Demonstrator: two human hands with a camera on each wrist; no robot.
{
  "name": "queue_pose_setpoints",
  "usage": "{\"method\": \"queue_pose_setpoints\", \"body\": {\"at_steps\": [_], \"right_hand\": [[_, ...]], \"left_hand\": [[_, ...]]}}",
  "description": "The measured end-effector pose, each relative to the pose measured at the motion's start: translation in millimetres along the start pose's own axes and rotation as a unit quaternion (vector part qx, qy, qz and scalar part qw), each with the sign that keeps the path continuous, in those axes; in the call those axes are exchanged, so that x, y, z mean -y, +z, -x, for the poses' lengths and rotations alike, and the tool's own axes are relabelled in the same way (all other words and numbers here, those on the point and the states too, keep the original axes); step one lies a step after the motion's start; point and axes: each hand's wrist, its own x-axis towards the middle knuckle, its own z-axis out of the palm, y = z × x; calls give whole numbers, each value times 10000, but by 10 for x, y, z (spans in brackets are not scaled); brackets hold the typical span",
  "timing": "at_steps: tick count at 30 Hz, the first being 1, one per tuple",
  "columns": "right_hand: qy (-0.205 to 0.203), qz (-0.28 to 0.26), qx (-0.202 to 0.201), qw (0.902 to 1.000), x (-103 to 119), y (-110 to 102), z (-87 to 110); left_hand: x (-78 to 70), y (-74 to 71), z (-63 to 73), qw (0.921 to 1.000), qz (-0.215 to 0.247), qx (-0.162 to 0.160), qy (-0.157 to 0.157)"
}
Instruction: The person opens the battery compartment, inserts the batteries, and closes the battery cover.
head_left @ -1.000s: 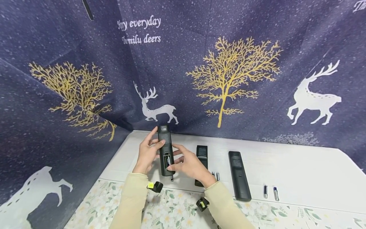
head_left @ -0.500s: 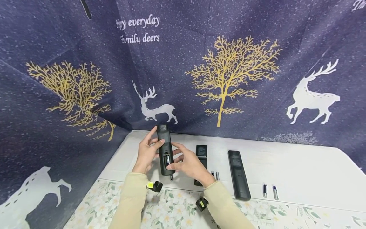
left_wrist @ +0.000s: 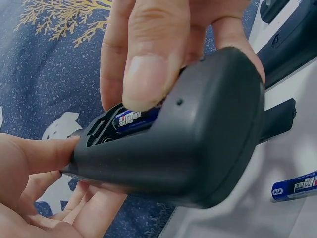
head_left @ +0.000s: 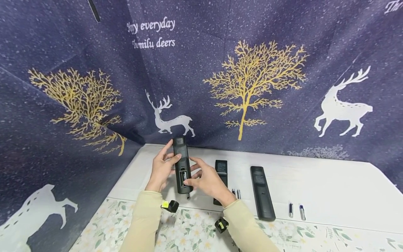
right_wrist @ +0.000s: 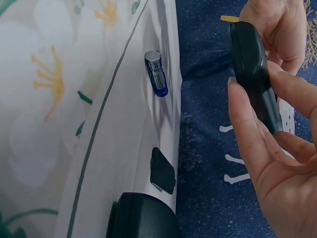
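Both hands hold a black remote control (head_left: 181,157) with its back turned up and its battery compartment uncovered. My left hand (head_left: 161,170) grips it along the upper left side, thumb across the back. From the lower right, my right hand (head_left: 206,177) holds its edge. In the left wrist view, the right thumb (left_wrist: 148,74) presses on a blue AAA battery (left_wrist: 129,119) in the compartment; the thumb hides part of it. A loose AAA battery (left_wrist: 297,189) lies on the white surface below, near a small black battery cover (left_wrist: 277,121).
A second remote (head_left: 221,169), partly behind the right hand, has two batteries (head_left: 236,194) beside it. Farther right lie a third remote (head_left: 262,193) and two more batteries (head_left: 296,211). A patterned dark cloth (head_left: 195,87) hangs behind the white table (head_left: 330,185).
Both hands keep their hold on the remote control, the right thumb still at the compartment. Only a slight shift of the whole head view shows.
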Motion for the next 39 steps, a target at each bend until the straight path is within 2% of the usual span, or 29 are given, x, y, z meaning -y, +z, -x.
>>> {"method": "queue_pose_setpoints", "body": {"at_steps": [23,30,39], "right_hand": [[-71,360,-33,9993,14,-1,5],[-149,714,-75,9973,-6,-7,1],[-553,1387,-44,9888,-37,-31,-2]], "left_hand": [[-4,2,14,10000,-13,-74,-12],[-2,-23,-3,9998,56,-167,-47],[-22,-70,-15,9995,1,-303,-51]]}}
